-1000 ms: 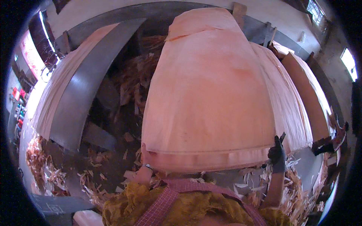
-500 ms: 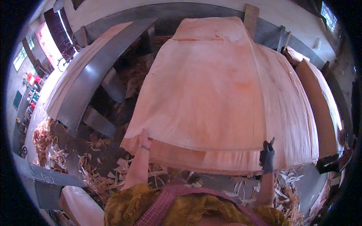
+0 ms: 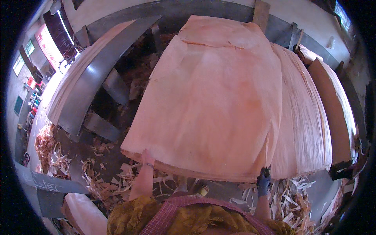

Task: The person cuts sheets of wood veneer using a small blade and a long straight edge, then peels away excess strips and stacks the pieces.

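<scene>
A large, thin, pinkish-tan wood veneer sheet [image 3: 207, 102] lies on top of a stack of similar sheets. Its near edge runs almost level with the stack's front. My bare left hand [image 3: 147, 158], a band at the wrist, is closed over the front edge near the left corner, thumb side uppermost. At the right front corner my right hand [image 3: 264, 179], in a dark glove, is closed at the sheet's edge. Creases rise in the veneer just above it. A small dark tip shows at the glove's fingers; I cannot tell what it is.
More veneer [image 3: 303, 117] is stacked on the right, beside a brown-sided pile [image 3: 329, 109]. On the left stands a long grey board [image 3: 92, 74] with veneer along it. Wood scraps [image 3: 291, 199] litter the floor at the front. A grey beam [image 3: 47, 182] crosses the lower left.
The top sheet's near edge has come toward me, covering the lower sheets' front. Both hands have moved nearer, the right one also leftward. Creases have formed at the right corner.
</scene>
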### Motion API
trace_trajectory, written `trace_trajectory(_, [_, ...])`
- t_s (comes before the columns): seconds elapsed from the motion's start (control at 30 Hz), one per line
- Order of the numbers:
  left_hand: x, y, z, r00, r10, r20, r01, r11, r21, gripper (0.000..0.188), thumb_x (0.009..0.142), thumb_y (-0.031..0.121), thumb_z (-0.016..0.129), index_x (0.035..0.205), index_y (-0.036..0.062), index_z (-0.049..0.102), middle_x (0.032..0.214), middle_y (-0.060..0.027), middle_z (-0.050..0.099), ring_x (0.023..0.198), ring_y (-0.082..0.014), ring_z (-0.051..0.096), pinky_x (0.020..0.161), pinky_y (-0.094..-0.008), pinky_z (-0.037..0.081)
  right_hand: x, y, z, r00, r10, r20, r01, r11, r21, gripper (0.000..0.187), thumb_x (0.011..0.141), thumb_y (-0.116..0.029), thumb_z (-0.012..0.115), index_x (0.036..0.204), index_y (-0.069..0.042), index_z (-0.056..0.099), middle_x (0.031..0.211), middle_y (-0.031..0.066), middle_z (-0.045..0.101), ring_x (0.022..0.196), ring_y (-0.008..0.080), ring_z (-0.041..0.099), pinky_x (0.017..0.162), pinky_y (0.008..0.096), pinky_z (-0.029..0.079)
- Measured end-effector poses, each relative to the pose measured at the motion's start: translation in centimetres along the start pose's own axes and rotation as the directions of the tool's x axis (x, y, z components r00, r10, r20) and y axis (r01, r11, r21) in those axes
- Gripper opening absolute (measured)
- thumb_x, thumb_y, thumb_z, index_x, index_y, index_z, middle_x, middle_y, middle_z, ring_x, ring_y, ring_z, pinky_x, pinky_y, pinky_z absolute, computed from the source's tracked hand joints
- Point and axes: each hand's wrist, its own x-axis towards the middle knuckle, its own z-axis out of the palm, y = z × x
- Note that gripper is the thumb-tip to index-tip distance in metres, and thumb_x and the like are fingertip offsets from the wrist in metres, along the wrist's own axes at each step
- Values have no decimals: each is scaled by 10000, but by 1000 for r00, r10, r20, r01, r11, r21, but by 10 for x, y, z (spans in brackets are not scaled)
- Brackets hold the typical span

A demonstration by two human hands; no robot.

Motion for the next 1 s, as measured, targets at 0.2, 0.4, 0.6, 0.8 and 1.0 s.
trace_trajectory(0.2, [-17, -1, 83, 979, -162, -123, 110, 930, -351, 367, 1020, 266, 372, 1245, 36, 548, 1161, -105, 612, 1051, -265, 608, 861, -438, 532, 44, 23, -25, 998, 51, -42, -56, 990, -130, 447, 920, -288, 672, 1298, -62, 590, 644, -39, 516, 467, 59, 371, 419, 256, 304])
trace_trajectory(0.4, [-39, 10, 76, 988, -155, -31, 131, 915, -381, 349, 1005, 241, 381, 1249, 46, 537, 1176, -104, 604, 1070, -277, 604, 874, -453, 532, 47, 18, -22, 993, -107, -40, 94, 962, -255, 263, 926, -345, 658, 1036, -106, 664, 601, -61, 454, 429, 52, 373, 384, 255, 276])
trace_trajectory(0.6, [-58, 29, 110, 949, -246, -197, 179, 936, -303, 267, 999, 239, 400, 1186, 119, 547, 1223, -69, 592, 1112, -277, 594, 910, -487, 522, 32, 15, -22, 989, -78, -129, 42, 964, -262, 256, 940, -359, 635, 922, -104, 630, 556, -58, 419, 438, 50, 364, 390, 262, 270])
trace_trajectory(0.8, [-48, 12, 96, 984, -172, -47, 136, 895, -425, 273, 994, 266, 421, 1166, 101, 555, 1213, -78, 606, 1058, -282, 622, 881, -471, 540, 58, 5, -32, 999, 43, -23, -48, 939, -341, 436, 939, -316, 636, 1276, -51, 554, 918, 16, 600, 506, 71, 411, 461, 263, 381])
trace_trajectory(1.0, [-54, 11, 96, 975, -200, -93, 145, 899, -413, 305, 959, 270, 515, 1190, 74, 549, 1204, -85, 607, 1033, -256, 619, 823, -431, 545, 66, 20, -46, 995, -96, 11, 92, 912, -401, 485, 960, -348, 593, 1337, -53, 521, 801, 26, 580, 503, 54, 400, 433, 252, 340])
